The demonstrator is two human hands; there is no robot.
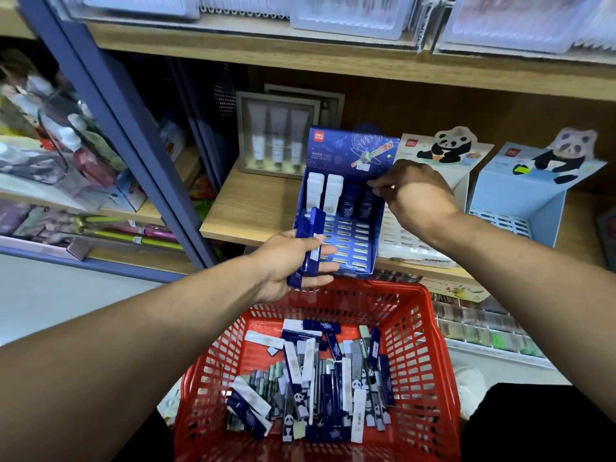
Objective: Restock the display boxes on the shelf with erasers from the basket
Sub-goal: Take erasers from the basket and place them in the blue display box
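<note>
A dark blue display box (350, 155) stands on the wooden shelf (253, 211), with two white erasers (325, 191) and two dark blue erasers (358, 203) slotted into its back row. My left hand (293, 261) holds a couple of dark blue erasers (308, 243) in front of the box's left edge. My right hand (411, 195) reaches over the box's back right slots, fingers curled; whether it pinches anything is hidden. The red basket (423, 328) below holds several blue, white and panda-print erasers (320, 378).
Two panda display boxes, one white (443, 151) and one light blue (533, 188), stand right of the blue box. A framed tube set (278, 138) sits behind on the left. A blue shelf post (133, 145) divides off the left bay. More stock (480, 325) lies on the lower shelf.
</note>
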